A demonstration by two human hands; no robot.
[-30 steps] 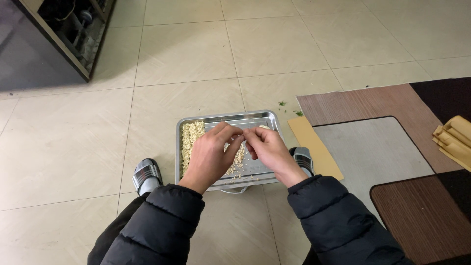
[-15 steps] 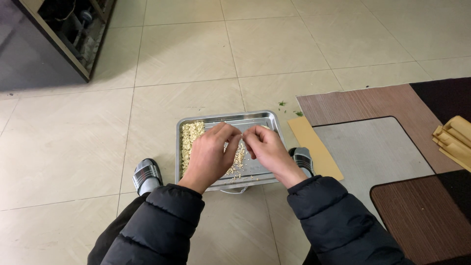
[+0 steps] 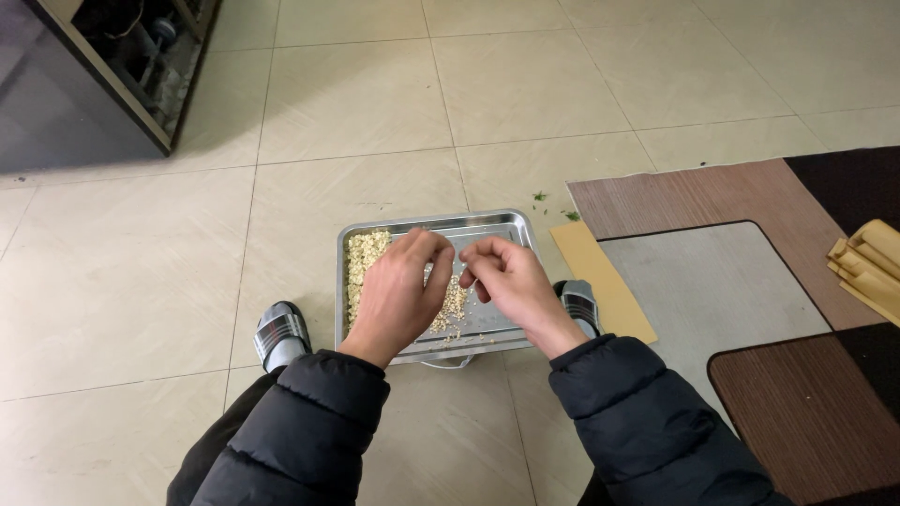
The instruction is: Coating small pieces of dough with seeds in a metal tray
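A rectangular steel tray (image 3: pixel 431 223) lies on the tiled floor between my feet. Small pale grains (image 3: pixel 362 255) are heaped along its left side and scattered thinly in the middle. My left hand (image 3: pixel 398 292) hovers palm-down over the tray, its bent fingers apart and their tips down among the grains. My right hand (image 3: pixel 511 283) is beside it, fingers curled together in a pinch close to the left fingertips. Anything inside that pinch is too small to see. Both arms wear black padded sleeves.
Grey striped slippers (image 3: pixel 279 334) sit on either side of the tray. Brown and grey floor mats (image 3: pixel 712 281) and a yellow sheet (image 3: pixel 600 281) lie to the right, with pale folded pieces (image 3: pixel 867 267) at the right edge. A dark cabinet (image 3: pixel 84 84) stands at the upper left.
Both hands stay over the middle of the tray. Only the fingers have shifted a little among the grains.
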